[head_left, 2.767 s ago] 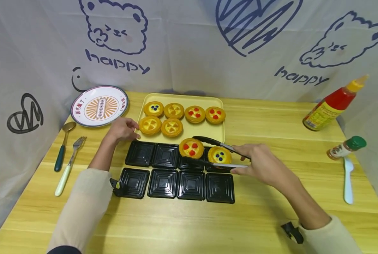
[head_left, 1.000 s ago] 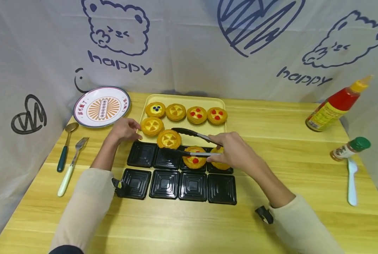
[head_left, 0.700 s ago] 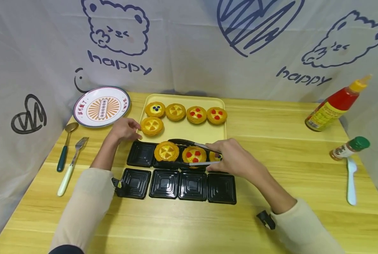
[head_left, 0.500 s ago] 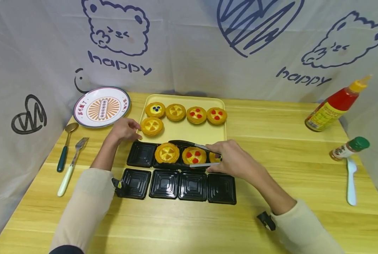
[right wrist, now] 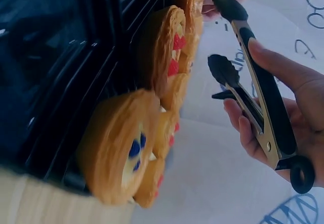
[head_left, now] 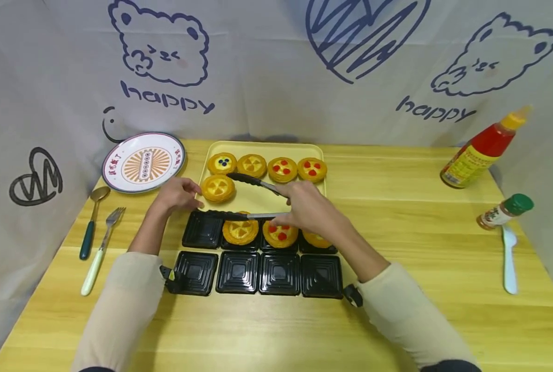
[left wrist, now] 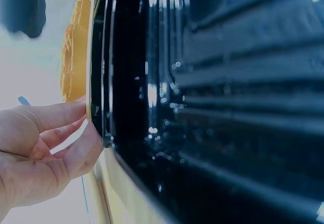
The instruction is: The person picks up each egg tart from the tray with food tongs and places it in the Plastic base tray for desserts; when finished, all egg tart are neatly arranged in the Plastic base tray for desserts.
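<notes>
My left hand (head_left: 178, 195) pinches the left front corner of the pale yellow tray (head_left: 262, 199) between thumb and fingers. My right hand (head_left: 306, 204) grips black-tipped metal tongs (right wrist: 271, 97), spread apart with nothing between their tips. In the head view the tongs reach around the egg tart with triangle topping (head_left: 218, 186) at the tray's front left, one tip behind it and one in front. In the back row of black square containers sit another triangle-topped tart (head_left: 240, 233), a red-dotted tart (head_left: 281, 237) and a blueberry-topped tart (right wrist: 116, 148), partly hidden by the right hand in the head view.
Several more tarts line the tray's back edge. The back-left container (head_left: 202, 230) and the front row of containers (head_left: 236, 273) hold nothing. A plate (head_left: 118, 173), spoon (head_left: 88, 232) and fork (head_left: 101, 253) lie left; a sauce bottle (head_left: 473, 160), shaker (head_left: 504, 212) and pale blue knife (head_left: 509, 263) are right.
The tongs carried a triangle-topped tart from the tray into a back-row container and let go of it. They have since opened wider and moved left and back over the tray. The left hand stayed.
</notes>
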The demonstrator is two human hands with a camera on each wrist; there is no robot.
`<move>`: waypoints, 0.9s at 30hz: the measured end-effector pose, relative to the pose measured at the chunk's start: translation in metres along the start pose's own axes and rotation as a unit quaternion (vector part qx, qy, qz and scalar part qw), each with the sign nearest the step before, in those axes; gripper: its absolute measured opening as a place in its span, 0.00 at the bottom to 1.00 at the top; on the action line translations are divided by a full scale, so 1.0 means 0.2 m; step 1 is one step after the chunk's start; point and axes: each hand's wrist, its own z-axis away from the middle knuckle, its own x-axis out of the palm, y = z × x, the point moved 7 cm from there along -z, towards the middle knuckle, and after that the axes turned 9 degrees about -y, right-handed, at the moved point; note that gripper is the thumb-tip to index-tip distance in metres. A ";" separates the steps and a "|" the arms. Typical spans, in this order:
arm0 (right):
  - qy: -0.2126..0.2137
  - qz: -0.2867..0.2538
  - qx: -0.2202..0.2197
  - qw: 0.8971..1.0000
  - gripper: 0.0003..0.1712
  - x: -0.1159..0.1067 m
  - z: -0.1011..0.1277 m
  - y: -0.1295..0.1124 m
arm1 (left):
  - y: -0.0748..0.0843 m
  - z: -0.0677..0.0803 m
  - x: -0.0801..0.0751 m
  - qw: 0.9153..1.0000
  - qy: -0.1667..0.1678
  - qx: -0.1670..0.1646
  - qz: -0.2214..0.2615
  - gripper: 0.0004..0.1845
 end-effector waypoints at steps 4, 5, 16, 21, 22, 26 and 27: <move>-0.007 0.014 0.021 1.000 0.43 0.02 -0.11 -0.02 | -0.01 0.00 0.01 1.000 -0.001 0.002 0.010 0.18; -0.011 0.013 0.028 0.999 0.43 0.02 -0.13 -0.01 | -0.02 0.00 0.01 1.000 -0.002 0.002 0.012 0.18; -0.029 -0.015 0.069 0.997 0.40 0.05 -0.19 0.04 | 0.00 0.00 0.01 1.000 -0.021 -0.007 0.016 0.17; -0.023 -0.008 0.053 0.998 0.40 0.03 -0.14 0.03 | 0.01 -0.02 0.01 0.999 -0.035 -0.004 0.036 0.16; -0.024 -0.009 0.046 0.999 0.40 0.03 -0.13 0.02 | 0.01 -0.02 0.00 0.998 -0.035 -0.003 0.046 0.16; -0.030 -0.009 0.009 0.999 0.39 0.03 -0.07 -0.03 | 0.01 -0.03 -0.01 0.999 -0.023 0.001 0.045 0.13; -0.034 -0.013 0.000 0.999 0.39 0.03 -0.06 -0.05 | 0.01 -0.03 -0.01 0.999 -0.022 0.002 0.042 0.13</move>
